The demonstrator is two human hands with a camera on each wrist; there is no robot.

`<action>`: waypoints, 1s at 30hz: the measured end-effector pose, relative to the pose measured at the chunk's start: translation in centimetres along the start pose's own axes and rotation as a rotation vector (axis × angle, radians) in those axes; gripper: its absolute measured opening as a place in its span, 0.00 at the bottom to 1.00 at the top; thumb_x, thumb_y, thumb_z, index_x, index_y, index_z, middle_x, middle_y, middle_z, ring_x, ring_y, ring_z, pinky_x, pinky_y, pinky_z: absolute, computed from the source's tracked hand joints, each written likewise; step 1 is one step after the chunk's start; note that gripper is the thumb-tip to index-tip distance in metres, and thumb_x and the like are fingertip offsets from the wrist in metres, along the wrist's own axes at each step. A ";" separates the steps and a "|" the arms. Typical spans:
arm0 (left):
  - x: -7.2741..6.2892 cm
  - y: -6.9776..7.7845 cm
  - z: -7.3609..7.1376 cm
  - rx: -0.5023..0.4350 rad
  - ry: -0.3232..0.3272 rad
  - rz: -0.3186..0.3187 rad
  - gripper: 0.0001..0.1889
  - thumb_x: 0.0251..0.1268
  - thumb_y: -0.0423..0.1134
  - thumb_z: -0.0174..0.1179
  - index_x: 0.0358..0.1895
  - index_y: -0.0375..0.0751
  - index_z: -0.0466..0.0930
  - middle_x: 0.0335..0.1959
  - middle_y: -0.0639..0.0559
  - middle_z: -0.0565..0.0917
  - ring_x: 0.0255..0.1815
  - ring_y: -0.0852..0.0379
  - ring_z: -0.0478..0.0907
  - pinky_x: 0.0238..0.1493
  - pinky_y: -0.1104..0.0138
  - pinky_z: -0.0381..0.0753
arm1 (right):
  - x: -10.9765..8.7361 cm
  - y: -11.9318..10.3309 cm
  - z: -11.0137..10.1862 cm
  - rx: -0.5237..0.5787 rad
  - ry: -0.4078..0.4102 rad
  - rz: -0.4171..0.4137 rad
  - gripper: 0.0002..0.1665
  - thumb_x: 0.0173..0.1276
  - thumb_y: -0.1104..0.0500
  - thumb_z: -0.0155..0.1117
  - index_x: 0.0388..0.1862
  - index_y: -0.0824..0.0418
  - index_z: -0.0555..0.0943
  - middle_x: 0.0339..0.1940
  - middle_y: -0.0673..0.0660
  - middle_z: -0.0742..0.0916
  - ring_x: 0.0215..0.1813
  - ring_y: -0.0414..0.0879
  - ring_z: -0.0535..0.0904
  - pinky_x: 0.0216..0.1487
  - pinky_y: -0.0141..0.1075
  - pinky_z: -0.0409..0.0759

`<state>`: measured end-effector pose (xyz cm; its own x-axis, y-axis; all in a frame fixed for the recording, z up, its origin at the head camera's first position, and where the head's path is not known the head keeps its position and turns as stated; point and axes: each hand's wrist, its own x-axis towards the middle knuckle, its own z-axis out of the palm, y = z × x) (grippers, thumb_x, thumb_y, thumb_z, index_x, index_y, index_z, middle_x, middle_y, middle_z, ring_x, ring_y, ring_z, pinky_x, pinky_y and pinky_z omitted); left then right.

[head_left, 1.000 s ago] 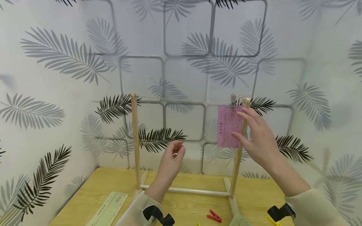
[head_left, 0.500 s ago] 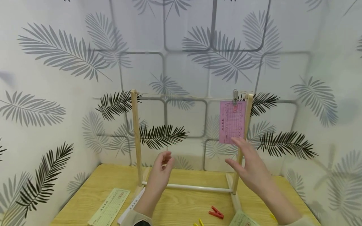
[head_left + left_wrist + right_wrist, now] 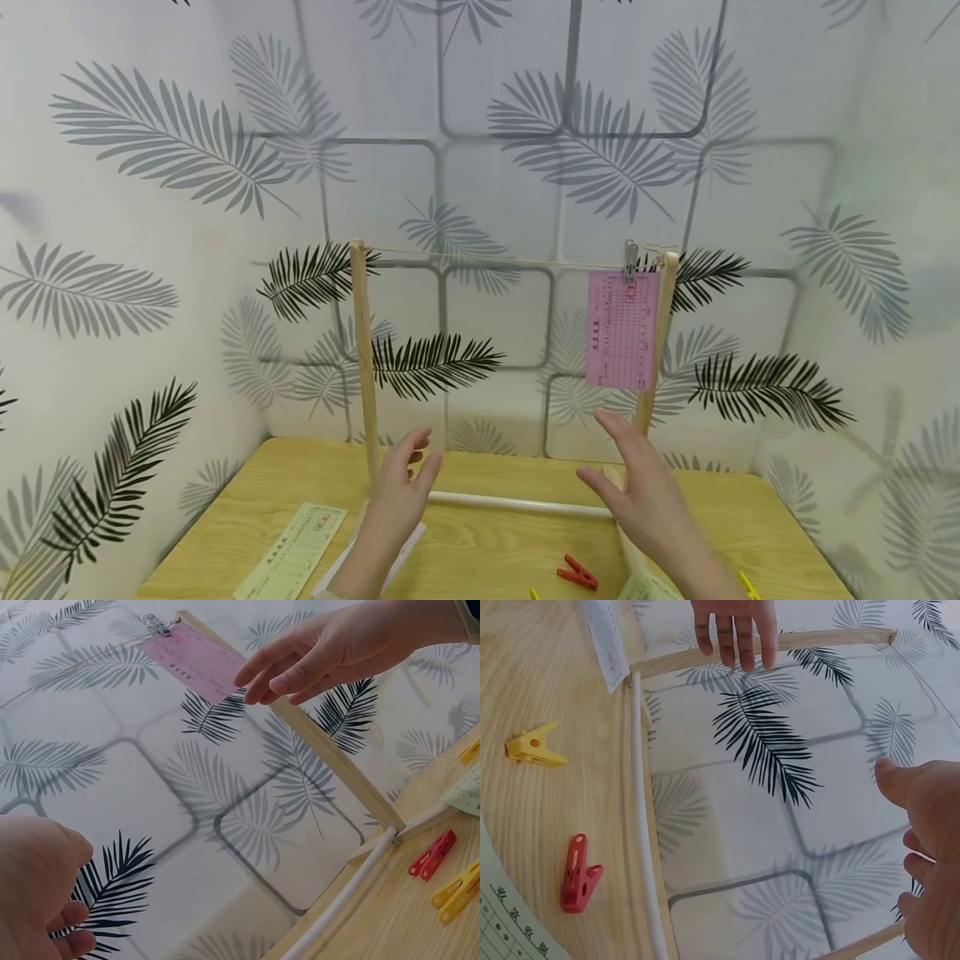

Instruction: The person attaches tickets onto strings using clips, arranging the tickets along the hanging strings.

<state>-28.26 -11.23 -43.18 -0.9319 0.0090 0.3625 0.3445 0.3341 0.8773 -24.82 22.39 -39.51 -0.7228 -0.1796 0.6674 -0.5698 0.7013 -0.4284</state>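
Observation:
A pink printed form [image 3: 621,333] hangs from a string [image 3: 480,258] at the right end of a wooden frame [image 3: 362,350]. A metal clip [image 3: 631,262] holds its top edge to the string. My right hand [image 3: 645,492] is in the air below the form, fingers extended and thumb apart, holding nothing. My left hand [image 3: 401,483] hovers near the frame's left post, fingers loosely bent and nothing in them. The left wrist view shows the form [image 3: 193,661] hanging beyond my right hand [image 3: 322,656].
On the wooden table [image 3: 480,550] lie a red clothespin [image 3: 577,573], a yellow clothespin [image 3: 536,745] and a green slip [image 3: 292,550]. Another green slip [image 3: 647,587] is at the front right. A white paper [image 3: 606,641] lies by the frame's left foot. A white bar [image 3: 525,504] joins the posts.
My right hand has come away from the pink form and dropped below it. My left hand has also lowered, moving slightly left. The form stays hanging from the clip.

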 end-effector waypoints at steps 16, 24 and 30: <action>-1.8 -4.9 -3.5 0.227 -0.022 -0.112 0.29 0.84 0.45 0.65 0.76 0.29 0.73 0.66 0.33 0.78 0.61 0.37 0.78 0.59 0.41 0.82 | -2.7 0.7 3.8 0.105 -0.187 0.135 0.45 0.74 0.54 0.81 0.85 0.54 0.71 0.80 0.59 0.78 0.79 0.65 0.73 0.72 0.67 0.74; -1.7 -6.6 -4.4 0.296 -0.086 -0.127 0.31 0.83 0.47 0.66 0.75 0.27 0.74 0.66 0.28 0.79 0.61 0.31 0.81 0.60 0.39 0.83 | -3.7 1.3 4.6 0.194 -0.331 0.149 0.44 0.75 0.52 0.79 0.84 0.57 0.71 0.80 0.63 0.77 0.79 0.65 0.73 0.72 0.66 0.74; -1.8 -7.8 -5.0 0.390 -0.088 -0.112 0.29 0.80 0.46 0.69 0.73 0.29 0.78 0.63 0.31 0.82 0.62 0.31 0.81 0.60 0.38 0.83 | -4.5 2.5 5.5 0.258 -0.437 0.132 0.42 0.79 0.46 0.75 0.85 0.55 0.70 0.79 0.66 0.77 0.76 0.68 0.75 0.68 0.66 0.78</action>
<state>-28.73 -18.56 -49.11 -0.9731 0.0270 0.2290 0.1878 0.6691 0.7190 -25.08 21.16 -46.93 -0.8592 -0.4108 0.3050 -0.5010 0.5547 -0.6643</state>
